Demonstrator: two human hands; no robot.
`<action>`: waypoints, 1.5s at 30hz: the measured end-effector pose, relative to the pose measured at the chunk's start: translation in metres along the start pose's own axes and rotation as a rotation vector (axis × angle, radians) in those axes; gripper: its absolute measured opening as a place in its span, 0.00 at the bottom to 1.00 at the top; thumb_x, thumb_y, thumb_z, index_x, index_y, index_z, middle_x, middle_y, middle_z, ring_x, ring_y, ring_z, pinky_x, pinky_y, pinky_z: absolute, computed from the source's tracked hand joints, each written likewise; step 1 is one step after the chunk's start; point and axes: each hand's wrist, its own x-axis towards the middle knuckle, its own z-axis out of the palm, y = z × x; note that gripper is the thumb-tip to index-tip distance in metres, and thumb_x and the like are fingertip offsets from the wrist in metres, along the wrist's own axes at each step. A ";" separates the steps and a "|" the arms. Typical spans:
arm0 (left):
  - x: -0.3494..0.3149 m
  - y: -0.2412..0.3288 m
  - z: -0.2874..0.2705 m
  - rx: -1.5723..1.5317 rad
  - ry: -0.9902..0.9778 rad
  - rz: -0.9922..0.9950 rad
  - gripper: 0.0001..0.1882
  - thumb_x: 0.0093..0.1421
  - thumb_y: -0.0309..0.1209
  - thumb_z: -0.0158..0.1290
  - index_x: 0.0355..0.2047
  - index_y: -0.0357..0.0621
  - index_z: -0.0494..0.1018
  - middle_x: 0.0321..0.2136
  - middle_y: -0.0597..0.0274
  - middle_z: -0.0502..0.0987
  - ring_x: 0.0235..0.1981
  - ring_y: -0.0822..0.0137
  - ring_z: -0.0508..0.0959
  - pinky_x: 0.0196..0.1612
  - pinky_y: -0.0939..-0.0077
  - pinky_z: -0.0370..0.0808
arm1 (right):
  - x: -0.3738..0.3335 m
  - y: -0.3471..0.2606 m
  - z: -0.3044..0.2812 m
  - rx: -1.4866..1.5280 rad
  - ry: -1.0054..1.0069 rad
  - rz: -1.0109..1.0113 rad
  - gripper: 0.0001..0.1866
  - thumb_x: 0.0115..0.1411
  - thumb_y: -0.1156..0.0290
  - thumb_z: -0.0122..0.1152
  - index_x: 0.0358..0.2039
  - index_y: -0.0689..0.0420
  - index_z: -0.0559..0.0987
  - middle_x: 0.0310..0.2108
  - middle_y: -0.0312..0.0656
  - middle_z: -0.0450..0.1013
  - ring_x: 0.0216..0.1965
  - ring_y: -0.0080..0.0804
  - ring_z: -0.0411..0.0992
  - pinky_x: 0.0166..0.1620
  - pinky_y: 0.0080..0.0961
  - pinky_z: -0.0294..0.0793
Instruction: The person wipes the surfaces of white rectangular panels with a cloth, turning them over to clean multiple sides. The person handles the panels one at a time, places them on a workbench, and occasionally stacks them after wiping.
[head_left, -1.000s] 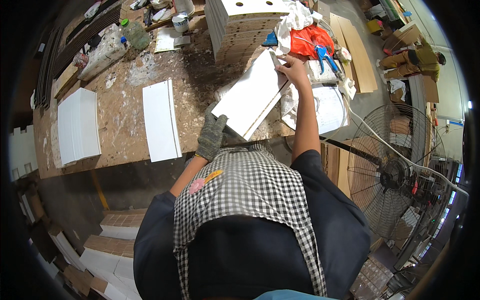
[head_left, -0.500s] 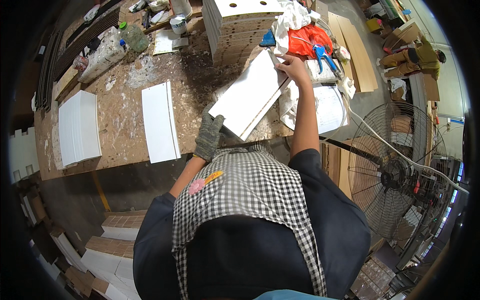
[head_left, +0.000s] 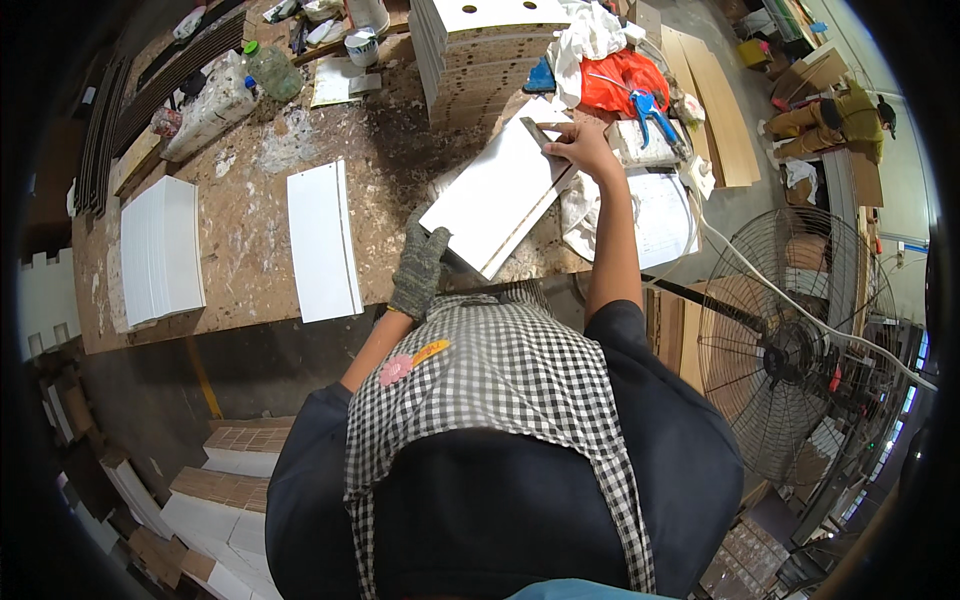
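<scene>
A white rectangular panel [head_left: 495, 200] with a dark groove along its right side lies tilted before me, near the table's front edge. My left hand [head_left: 418, 270], in a grey knitted glove, is closed on the panel's lower left corner. At the far end, my bare right hand [head_left: 583, 148] pinches a thin, dark, flat strip [head_left: 536, 131] against the panel; its exact kind I cannot make out. Another grooved white panel [head_left: 322, 242] rests flat to the left. Farther left stands a stack of white panels [head_left: 160, 250].
A tall stack of drilled boards [head_left: 480, 75] stands behind the panel. Right of it lie a red plastic bag [head_left: 622, 82], a blue-handled tool [head_left: 652, 115] and white cloths [head_left: 590, 40]. A green-capped bottle [head_left: 274, 75] is at the back left. A large caged fan [head_left: 790, 345] stands at right.
My right hand has shifted slightly left and toward me over the panel's far end, and the dark strip is now angled across it. My left hand keeps its hold.
</scene>
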 end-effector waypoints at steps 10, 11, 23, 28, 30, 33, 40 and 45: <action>-0.003 0.010 0.002 -0.013 -0.001 -0.069 0.33 0.67 0.39 0.52 0.67 0.39 0.55 0.56 0.50 0.69 0.54 0.60 0.69 0.59 0.64 0.67 | 0.006 0.001 0.000 -0.156 0.169 -0.083 0.25 0.54 0.77 0.70 0.54 0.55 0.81 0.32 0.36 0.75 0.30 0.22 0.72 0.36 0.21 0.74; -0.002 0.010 0.001 0.014 0.001 -0.066 0.33 0.67 0.39 0.52 0.67 0.39 0.55 0.55 0.50 0.69 0.54 0.60 0.70 0.59 0.64 0.67 | 0.007 0.002 0.000 -0.122 0.173 -0.075 0.25 0.54 0.77 0.70 0.54 0.54 0.81 0.32 0.36 0.75 0.30 0.21 0.72 0.36 0.21 0.74; -0.003 0.007 0.001 0.079 0.008 0.034 0.33 0.67 0.39 0.52 0.66 0.37 0.55 0.50 0.52 0.70 0.51 0.61 0.70 0.57 0.64 0.68 | 0.005 0.000 0.000 -0.151 0.177 -0.042 0.25 0.54 0.73 0.71 0.54 0.54 0.81 0.27 0.39 0.79 0.28 0.21 0.74 0.35 0.22 0.74; -0.003 0.005 0.000 0.058 0.005 0.032 0.33 0.68 0.39 0.52 0.66 0.37 0.55 0.52 0.50 0.70 0.52 0.61 0.70 0.57 0.64 0.68 | -0.025 -0.033 0.013 -0.052 -0.025 -0.026 0.24 0.53 0.71 0.70 0.53 0.53 0.82 0.26 0.42 0.80 0.27 0.26 0.76 0.37 0.25 0.75; -0.002 0.008 0.000 0.085 -0.003 -0.018 0.32 0.68 0.39 0.51 0.66 0.38 0.55 0.53 0.49 0.70 0.53 0.60 0.70 0.58 0.64 0.68 | -0.019 -0.031 0.015 -0.029 0.077 -0.027 0.24 0.54 0.70 0.70 0.53 0.53 0.82 0.27 0.44 0.81 0.26 0.27 0.76 0.36 0.25 0.76; -0.003 0.012 0.002 0.041 0.005 -0.047 0.32 0.68 0.39 0.51 0.67 0.38 0.55 0.55 0.48 0.69 0.54 0.60 0.70 0.59 0.64 0.68 | -0.015 -0.024 0.017 -0.109 0.193 0.022 0.23 0.54 0.70 0.70 0.53 0.55 0.82 0.29 0.47 0.82 0.27 0.29 0.79 0.37 0.25 0.77; 0.000 0.000 -0.001 0.049 0.010 0.012 0.33 0.66 0.39 0.52 0.66 0.39 0.56 0.49 0.51 0.71 0.48 0.62 0.72 0.53 0.64 0.72 | -0.059 -0.054 0.050 -0.061 -0.062 -0.007 0.24 0.56 0.74 0.68 0.55 0.53 0.81 0.25 0.36 0.77 0.26 0.21 0.72 0.34 0.22 0.73; 0.002 -0.004 0.000 0.007 0.014 0.013 0.32 0.66 0.39 0.53 0.66 0.39 0.56 0.46 0.53 0.72 0.45 0.64 0.73 0.50 0.67 0.73 | -0.065 -0.056 0.061 -0.085 0.080 0.001 0.23 0.56 0.74 0.68 0.55 0.55 0.81 0.28 0.40 0.80 0.28 0.22 0.74 0.36 0.22 0.74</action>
